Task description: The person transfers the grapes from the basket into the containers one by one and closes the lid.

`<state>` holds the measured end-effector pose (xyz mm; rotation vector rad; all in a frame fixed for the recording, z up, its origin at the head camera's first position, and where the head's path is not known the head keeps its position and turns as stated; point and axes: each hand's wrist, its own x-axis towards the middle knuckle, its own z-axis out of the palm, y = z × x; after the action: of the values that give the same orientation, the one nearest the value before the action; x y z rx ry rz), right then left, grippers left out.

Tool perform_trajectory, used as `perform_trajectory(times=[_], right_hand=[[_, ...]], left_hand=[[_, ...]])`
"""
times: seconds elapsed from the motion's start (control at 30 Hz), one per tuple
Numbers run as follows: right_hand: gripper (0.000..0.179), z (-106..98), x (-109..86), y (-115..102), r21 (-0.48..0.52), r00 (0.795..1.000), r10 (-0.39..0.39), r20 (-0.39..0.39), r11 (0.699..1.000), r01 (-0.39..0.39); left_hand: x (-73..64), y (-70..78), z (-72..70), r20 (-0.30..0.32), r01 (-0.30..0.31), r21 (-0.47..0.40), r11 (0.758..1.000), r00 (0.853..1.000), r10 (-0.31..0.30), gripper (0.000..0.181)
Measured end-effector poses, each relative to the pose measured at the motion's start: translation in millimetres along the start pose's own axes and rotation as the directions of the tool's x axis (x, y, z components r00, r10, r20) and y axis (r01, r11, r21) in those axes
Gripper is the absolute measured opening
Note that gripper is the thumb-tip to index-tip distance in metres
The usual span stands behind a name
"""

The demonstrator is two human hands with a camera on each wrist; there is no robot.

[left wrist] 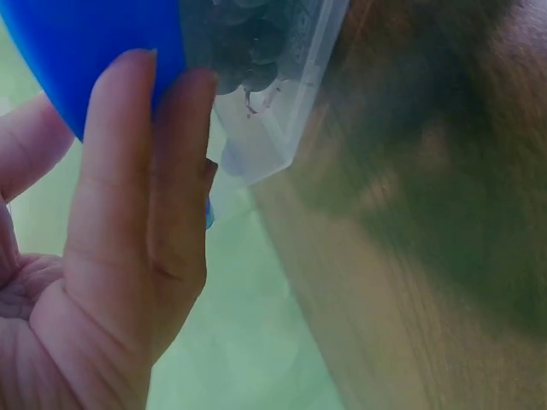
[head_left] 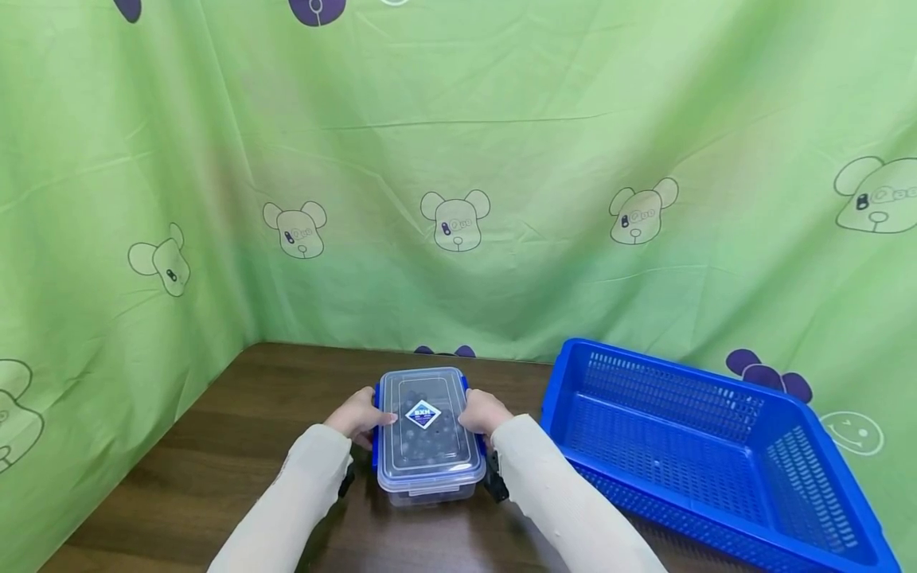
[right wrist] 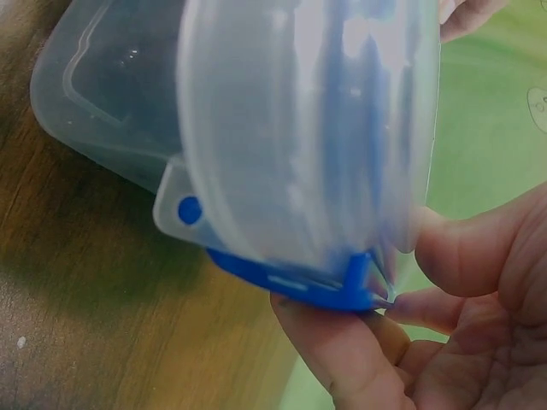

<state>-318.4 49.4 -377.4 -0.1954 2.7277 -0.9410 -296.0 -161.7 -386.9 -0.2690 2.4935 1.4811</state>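
Observation:
A clear plastic food container with a translucent lid and blue side latches is held between both hands over the middle of the table. Through its wall, dark round fruit like grapes with a bit of stem show. The left hand grips the left side, thumb on the lid's edge, fingers along the blue latch. On the opposite side the right hand does likewise; its thumb presses the lid rim and its fingers lie under the blue latch. A diamond-shaped label marks the lid.
To the right stands a large blue plastic basket with perforated walls, close to the right forearm. The brown wooden table ends at a green printed curtain behind and to the left.

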Motion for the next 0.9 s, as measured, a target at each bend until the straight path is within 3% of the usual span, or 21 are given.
perform_trajectory(times=[0.17,0.43,0.63,0.9], right_hand=[[0.038,0.2,-0.7,-0.3,-0.002,1.0,-0.007,0.0,1.0,0.007],[0.034,0.1,-2.1,-1.1,0.024,1.0,-0.015,0.006,1.0,0.015],[0.036,-2.0,-2.4,-3.8,-0.059,1.0,-0.025,-0.004,0.998,0.025],[0.032,-0.3,-2.6,-4.4,-0.085,0.999,-0.044,-0.011,0.995,0.043]], left_hand=[[0.9,1.4,1.5,0.01,-0.012,-0.004,1.0,1.0,0.012,0.041],[2.3,6.0,3.9,-0.001,-0.004,0.005,1.0,1.0,0.004,0.043],[6.5,8.6,6.6,-0.019,-0.015,0.053,0.998,1.0,0.016,0.04],[6.8,9.3,7.9,-0.036,0.003,0.105,0.994,0.999,0.0,0.042]])
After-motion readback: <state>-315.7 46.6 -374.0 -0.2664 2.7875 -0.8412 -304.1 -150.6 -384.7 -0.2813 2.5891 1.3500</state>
